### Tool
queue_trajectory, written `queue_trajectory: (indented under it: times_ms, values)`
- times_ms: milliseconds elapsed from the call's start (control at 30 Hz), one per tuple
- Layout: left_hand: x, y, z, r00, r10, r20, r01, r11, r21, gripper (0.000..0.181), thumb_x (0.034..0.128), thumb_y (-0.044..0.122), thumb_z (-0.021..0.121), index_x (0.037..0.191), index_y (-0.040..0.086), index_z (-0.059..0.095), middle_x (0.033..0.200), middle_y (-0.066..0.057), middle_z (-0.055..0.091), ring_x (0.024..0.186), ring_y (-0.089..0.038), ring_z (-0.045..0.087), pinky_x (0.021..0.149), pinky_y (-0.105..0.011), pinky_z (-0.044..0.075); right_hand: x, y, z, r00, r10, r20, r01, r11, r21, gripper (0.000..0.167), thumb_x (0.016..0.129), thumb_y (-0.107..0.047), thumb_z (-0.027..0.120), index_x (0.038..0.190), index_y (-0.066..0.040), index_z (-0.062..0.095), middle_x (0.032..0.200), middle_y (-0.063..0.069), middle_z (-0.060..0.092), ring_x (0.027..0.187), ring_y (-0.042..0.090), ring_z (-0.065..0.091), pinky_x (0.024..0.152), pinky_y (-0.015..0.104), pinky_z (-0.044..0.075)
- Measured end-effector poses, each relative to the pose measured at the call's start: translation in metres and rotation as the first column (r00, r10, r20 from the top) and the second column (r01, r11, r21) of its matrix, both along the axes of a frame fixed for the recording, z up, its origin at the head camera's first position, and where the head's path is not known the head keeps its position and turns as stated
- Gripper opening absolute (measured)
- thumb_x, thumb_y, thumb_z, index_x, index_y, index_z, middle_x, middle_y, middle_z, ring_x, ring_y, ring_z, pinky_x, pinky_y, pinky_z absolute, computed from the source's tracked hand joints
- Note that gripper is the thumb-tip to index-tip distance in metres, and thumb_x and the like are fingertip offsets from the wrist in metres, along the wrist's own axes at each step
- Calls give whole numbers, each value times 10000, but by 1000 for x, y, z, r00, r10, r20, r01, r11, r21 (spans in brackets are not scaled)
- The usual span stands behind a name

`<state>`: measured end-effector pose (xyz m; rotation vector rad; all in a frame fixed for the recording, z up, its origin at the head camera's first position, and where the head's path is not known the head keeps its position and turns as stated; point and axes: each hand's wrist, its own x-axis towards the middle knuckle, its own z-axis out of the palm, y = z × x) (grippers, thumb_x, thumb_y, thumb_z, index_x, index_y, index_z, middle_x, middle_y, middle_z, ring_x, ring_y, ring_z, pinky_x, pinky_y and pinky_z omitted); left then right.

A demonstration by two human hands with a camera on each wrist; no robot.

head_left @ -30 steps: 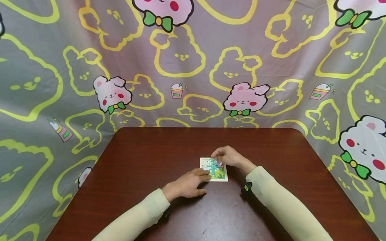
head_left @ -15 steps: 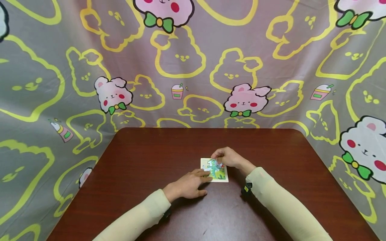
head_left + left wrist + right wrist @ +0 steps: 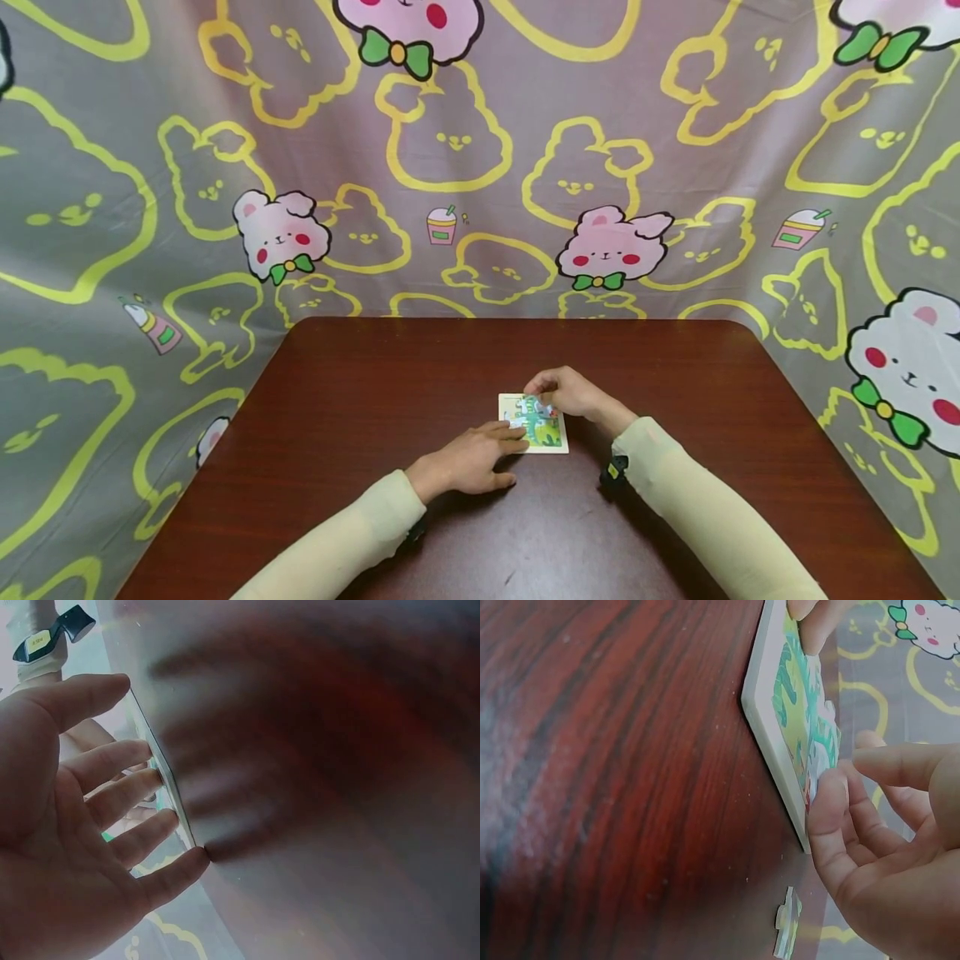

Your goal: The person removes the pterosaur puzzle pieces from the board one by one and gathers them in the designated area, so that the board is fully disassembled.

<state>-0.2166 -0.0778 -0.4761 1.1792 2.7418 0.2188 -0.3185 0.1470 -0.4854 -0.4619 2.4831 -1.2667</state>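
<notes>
A small jigsaw puzzle board (image 3: pixel 555 449) with a white rim and a green and teal picture lies on the table. My left hand (image 3: pixel 472 458) reaches its left side. In the left wrist view, the outstretched fingers (image 3: pixel 135 836) touch the board's edge, and the thumb is spread. Over the far right corner, my right hand (image 3: pixel 566 390) has curled fingers and pinches a white and teal puzzle piece (image 3: pixel 826 746). Part of that piece is hidden by the fingertips. The right wrist view shows left-hand fingertips (image 3: pixel 814 630) on the board's other side.
A loose puzzle piece (image 3: pixel 786 924) lies on the table beyond the board in the right wrist view. The brown table (image 3: pixel 390 367) extends around the board. A patterned curtain (image 3: pixel 517 158) hangs behind and on both sides.
Almost nothing differs: both hands stay at the board, the right at its far right corner. The left fingers shift very slightly on the board.
</notes>
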Motion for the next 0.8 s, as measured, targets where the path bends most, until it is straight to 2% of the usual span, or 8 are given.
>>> queue_trajectory:
  times_ms: [200,333,567,800]
  values:
    - [0,0,1,1000,-7,-2,7,1000,2,548,934,367,664,1435,172,559,1558,-14,464,1462,-288,404,1164,-427,399,1,-1,1,1000,1,18,-1,1000,-11,205,919,46,599,1034,-49,740,970,93,722,739,160,624,567,254,521]
    - [0,0,1,1000,-3,1,3,1000,1,548,935,369,662,1439,179,556,1561,-9,459,1466,-287,397,1162,-440,399,1,-2,1,1000,12,-23,-12,1000,-3,207,907,58,594,1023,-35,738,946,82,725,746,150,620,576,245,513]
    - [0,0,0,1000,-5,-7,5,1000,1,551,932,377,667,1436,179,559,1559,-10,463,1460,-291,406,1158,-431,405,2,-3,3,998,-10,-61,11,1000,22,206,883,69,624,1000,-50,746,961,80,735,839,166,632,682,245,505]
    - [-1,1,-1,1000,-3,-13,2,1000,-9,576,928,384,671,1451,179,540,1569,-10,446,1471,-288,387,1149,-450,415,1,-2,2,995,-2,-99,4,1000,21,191,849,74,650,987,-18,744,943,108,743,823,160,636,683,244,498]
